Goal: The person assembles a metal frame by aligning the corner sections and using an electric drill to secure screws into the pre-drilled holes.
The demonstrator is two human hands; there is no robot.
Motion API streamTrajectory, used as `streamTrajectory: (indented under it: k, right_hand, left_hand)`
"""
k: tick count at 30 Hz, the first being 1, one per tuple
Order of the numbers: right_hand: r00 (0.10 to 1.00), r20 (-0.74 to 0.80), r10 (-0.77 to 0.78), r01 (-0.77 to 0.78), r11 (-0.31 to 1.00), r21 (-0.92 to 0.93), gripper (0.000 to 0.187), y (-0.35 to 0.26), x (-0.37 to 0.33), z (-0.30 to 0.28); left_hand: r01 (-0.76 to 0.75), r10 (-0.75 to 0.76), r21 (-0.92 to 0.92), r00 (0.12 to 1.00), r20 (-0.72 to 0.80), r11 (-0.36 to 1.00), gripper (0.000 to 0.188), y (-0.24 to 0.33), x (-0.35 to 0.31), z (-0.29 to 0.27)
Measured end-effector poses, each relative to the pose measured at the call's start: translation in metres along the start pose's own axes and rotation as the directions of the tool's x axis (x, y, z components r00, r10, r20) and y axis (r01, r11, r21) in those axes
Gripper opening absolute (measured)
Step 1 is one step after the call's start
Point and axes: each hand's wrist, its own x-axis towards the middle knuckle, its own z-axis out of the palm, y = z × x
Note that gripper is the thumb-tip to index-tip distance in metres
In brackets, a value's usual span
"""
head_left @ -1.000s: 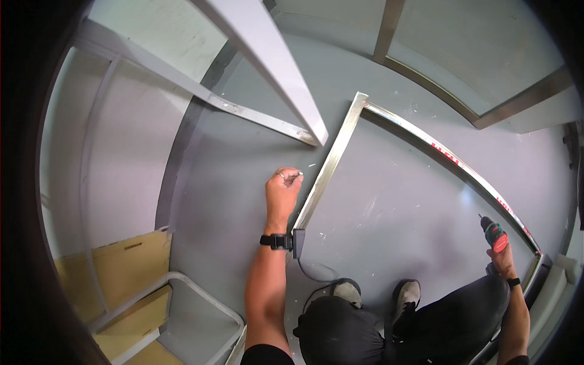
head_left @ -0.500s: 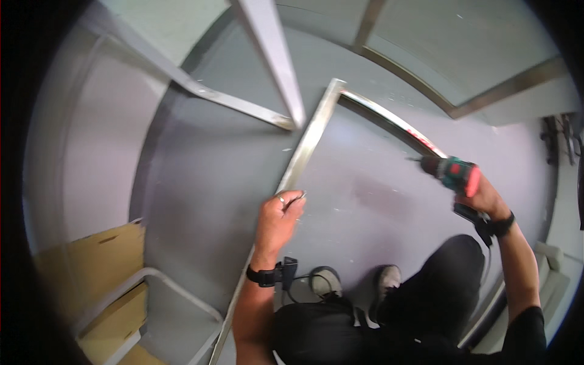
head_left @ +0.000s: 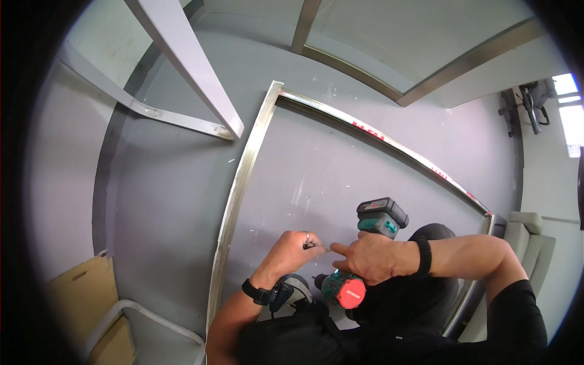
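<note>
My right hand grips a green and black cordless drill by its handle. The drill lies turned, its black battery pointing away from me and its chuck facing left near my knees. My right index finger is stretched out toward my left hand. That hand is closed in a pinch, its fingertips almost meeting the right finger. A tiny item shows at the pinch, too small to name. Beneath both hands, a metal frame lies flat on the floor, and neither hand touches it.
A white metal leg structure stands at the far left. Brown cardboard and a bent grey tube are at the near left. A metal-edged glass panel stands at the back. A light sofa is at the right.
My right hand has brought the drill leftward and nearer to me, turning it so the battery points away. My left hand has left the frame's side bar and come close to the right. The view has shifted.
</note>
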Motion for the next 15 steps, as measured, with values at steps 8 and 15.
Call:
streamTrajectory:
  k: [8,15]
  right_hand:
    - [0.962,-0.272,0.02,0.014,0.992,0.123,0.049,0.0,0.011,0.02]
    - [0.938,-0.346,-0.018,0.089,0.978,0.189,0.04,-0.002,0.025,0.013]
  left_hand:
    - [-0.075,0.08,-0.157,0.996,0.027,0.985,0.019,-0.028,0.002,0.018]
    - [-0.096,0.096,0.008,0.994,-0.054,0.995,0.019,-0.043,-0.022,0.0]
